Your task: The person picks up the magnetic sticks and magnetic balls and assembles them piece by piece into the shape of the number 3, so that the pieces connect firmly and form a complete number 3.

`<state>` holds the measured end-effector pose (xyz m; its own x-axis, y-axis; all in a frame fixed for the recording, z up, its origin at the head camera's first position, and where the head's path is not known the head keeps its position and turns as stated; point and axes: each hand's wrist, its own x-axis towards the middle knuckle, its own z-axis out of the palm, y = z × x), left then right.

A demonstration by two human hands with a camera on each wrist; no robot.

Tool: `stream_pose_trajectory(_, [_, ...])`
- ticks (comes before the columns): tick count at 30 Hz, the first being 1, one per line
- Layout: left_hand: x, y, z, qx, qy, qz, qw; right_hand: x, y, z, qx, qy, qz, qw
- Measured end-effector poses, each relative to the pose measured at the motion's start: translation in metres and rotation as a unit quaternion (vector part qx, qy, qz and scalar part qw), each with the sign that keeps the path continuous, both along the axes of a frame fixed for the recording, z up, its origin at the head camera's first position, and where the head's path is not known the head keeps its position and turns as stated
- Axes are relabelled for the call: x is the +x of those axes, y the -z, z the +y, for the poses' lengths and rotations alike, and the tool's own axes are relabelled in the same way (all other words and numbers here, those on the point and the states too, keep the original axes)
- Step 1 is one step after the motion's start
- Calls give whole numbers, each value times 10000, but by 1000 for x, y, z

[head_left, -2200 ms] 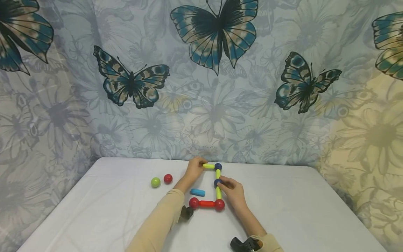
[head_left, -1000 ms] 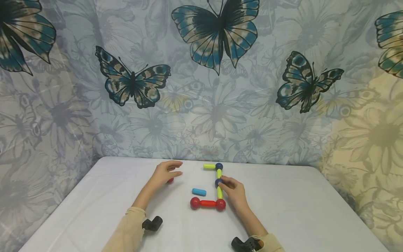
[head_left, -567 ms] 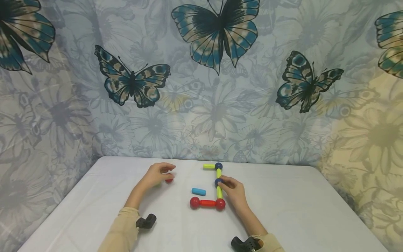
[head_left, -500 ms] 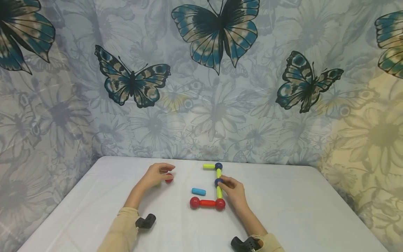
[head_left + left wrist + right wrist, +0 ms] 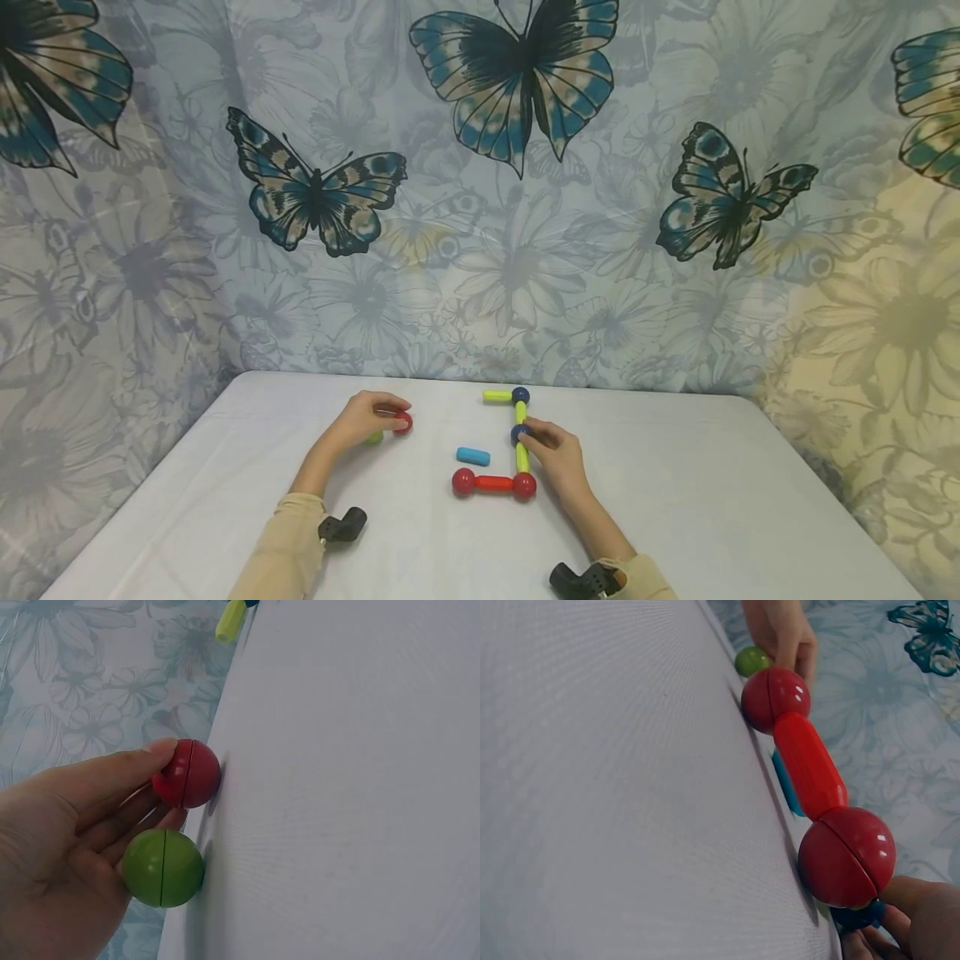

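Note:
At the left of the table, my left hand pinches a loose red ball between thumb and fingers. A green ball sits just below the thumb in the left wrist view; the hand partly covers it in the head view. My right hand pinches the middle dark blue ball of a ball-and-stick chain. Yellow-green sticks join this ball to a far blue ball and a near red ball. A red stick links that to another red ball.
A loose light blue stick lies inside the chain's bend. From the far blue ball a yellow-green stick points left. White cloth covers the table, and a butterfly-print curtain hangs behind it.
My left hand let go of the far yellow-green stick, moved left, and closed its thumb and fingers on the loose red ball. The right hand stays on the blue ball.

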<state>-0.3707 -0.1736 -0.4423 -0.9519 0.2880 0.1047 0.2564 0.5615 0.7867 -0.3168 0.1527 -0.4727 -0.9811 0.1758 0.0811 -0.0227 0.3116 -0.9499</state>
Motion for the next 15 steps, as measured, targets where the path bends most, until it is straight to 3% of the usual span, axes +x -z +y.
stream_pose_trajectory(15, [0, 0, -1, -116, -44, 163, 9998, 0, 0, 0, -27, 45, -10, 10000])
